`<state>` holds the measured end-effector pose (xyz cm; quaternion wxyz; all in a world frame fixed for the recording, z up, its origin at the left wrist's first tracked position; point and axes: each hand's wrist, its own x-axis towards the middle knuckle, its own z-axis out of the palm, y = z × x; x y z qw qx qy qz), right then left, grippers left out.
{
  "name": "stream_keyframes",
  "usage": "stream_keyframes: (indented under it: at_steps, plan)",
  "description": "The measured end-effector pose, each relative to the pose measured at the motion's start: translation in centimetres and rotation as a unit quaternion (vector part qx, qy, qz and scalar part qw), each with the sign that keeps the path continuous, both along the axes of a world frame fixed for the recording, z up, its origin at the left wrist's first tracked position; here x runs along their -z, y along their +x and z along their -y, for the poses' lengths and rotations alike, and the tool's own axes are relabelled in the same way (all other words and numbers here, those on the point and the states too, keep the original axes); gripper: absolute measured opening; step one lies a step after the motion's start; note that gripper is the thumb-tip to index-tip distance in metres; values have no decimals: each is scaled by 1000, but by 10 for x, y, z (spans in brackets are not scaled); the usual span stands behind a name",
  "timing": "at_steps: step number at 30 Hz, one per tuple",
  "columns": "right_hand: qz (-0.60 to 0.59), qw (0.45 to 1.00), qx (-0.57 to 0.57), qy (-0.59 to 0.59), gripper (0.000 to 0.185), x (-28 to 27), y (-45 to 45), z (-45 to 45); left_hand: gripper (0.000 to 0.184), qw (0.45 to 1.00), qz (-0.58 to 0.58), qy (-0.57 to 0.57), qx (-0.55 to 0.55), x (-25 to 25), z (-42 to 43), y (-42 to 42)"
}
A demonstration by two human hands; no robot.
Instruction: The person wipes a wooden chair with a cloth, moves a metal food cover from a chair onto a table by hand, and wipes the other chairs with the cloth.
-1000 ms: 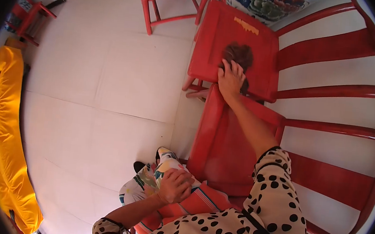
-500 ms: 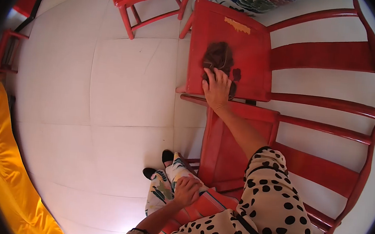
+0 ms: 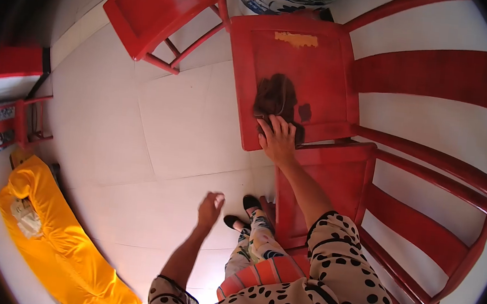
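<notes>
Right hand [image 3: 280,141] rests on brown cloth [image 3: 276,94] by the red seat's [image 3: 326,66] near edge, grip undeterminable; left hand [image 3: 209,208], fingers curled, hangs over open floor [image 3: 187,130].

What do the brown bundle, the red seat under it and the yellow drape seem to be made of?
Brown bundle: likely soft, matte fabric; it lies in folds.
Red seat: probably painted wood, lightly glossy; a tan patch shows where red seems missing.
Yellow drape: probably smooth fabric with faint sheen, judging by its loose wrinkles.
</notes>
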<state>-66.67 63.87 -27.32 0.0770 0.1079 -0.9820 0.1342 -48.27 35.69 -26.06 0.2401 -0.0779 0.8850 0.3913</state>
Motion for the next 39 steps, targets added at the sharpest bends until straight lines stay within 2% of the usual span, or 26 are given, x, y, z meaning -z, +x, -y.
stream_keyframes:
  at_steps: [2, 4, 5, 7, 9, 14, 18, 20, 21, 22, 24, 27, 31, 34, 36, 39]
  plan:
    - [3, 1000, 5, -10, 50, -1, 0, -3, 18, 1000, -11, -22, -19, -7, 11, -76]
    - [15, 1000, 8, -23, 53, 0, 0, -2, 21, 995, -89, -44, 3, 0, 21, -140]
    - [20, 999, 9, -26, 53, 1, 2, -1, 23, 994, -108, -11, -18, -5, 17, -172]
    - [27, 999, 10, -26, 53, 4, 1, -3, 25, 993, -57, 50, -87, -11, 4, -228]
    - [24, 999, 17, -24, 48, 2, -1, -3, 37, 988, -65, 84, -109, 8, -9, -265]
    - [16, 999, 26, -36, 45, 3, -1, -4, 46, 990, -47, 87, -101, 13, -58, -335]
    - [13, 999, 26, -33, 45, 6, 2, -3, 54, 987, -123, 81, -65, 27, -70, -406]
    - [6, 999, 31, -37, 45, 9, -3, -6, 56, 976, -207, 57, -33, 28, -77, -444]
    - [2, 999, 33, -40, 45, 10, -2, -6, 56, 957, -288, 40, 25, 20, -82, -462]
    - [-1, 998, 35, -44, 46, 12, -1, -6, 53, 948, -312, -10, 65, 18, -85, -483]
    - [18, 998, 36, -52, 47, 15, 2, -7, 49, 904, -399, 2, 155, 12, -101, -520]
    - [7, 997, 42, -57, 49, 17, 3, -8, 47, 907, -364, -18, 211, 8, -134, -564]
    - [13, 997, 53, -52, 50, 20, 4, -6, 45, 899, -299, -1, 320, 34, -175, -608]
    - [29, 997, 59, -44, 53, 25, 3, -10, 45, 882, -243, -190, 356, 23, -195, -594]
    - [59, 995, 62, -56, 54, 24, 8, -6, 46, 882, -254, -183, 352, 41, -190, -594]
    - [116, 990, 52, -66, 56, 19, 8, -8, 45, 875, -254, -195, 363, 37, -197, -601]
